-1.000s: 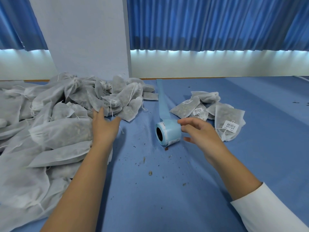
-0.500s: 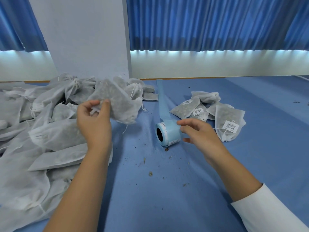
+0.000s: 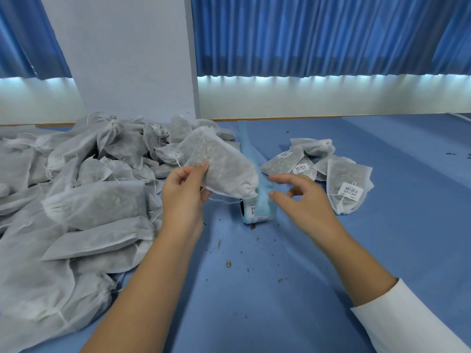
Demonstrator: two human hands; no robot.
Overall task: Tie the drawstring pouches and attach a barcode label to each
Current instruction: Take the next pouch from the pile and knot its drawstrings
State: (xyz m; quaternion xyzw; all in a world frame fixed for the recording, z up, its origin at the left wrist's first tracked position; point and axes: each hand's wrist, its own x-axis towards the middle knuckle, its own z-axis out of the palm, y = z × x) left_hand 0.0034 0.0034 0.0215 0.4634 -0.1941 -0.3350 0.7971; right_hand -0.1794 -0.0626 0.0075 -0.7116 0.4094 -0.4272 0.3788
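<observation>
Blue cloth covers the table (image 3: 331, 289), and above it my left hand (image 3: 183, 197) pinches one pouch (image 3: 221, 166) by its near corner, thumb on top and fingers under. The pouch hangs lifted and tilted, its mouth end dipping toward my right hand (image 3: 308, 202). That hand holds nothing, its fingers loosely spread and its thumb and forefinger parted just beside the mouth.

I judge the pouch light and soft: thin non-woven fabric over loose dry filling that will shift and sag, so it needs support from below. The string (image 3: 224, 201) trailing under it looks fine and easy to lose. I would take it close to the mouth, between fingertips, and draw it steadily rather than jerk it, since the fabric may pucker or tear.

Directly beneath sits the label roll (image 3: 262, 210), its backing strip running away toward the wall. The pile (image 3: 89, 205) of undone pouches crowds my left forearm. The labelled pouches (image 3: 346, 187) lie beyond my right hand, near it but apart.

The best open room is the bare cloth between my forearms, dotted with crumbs (image 3: 228, 263), and the wide stretch to the right. The table's far edge lies well beyond my hands.
</observation>
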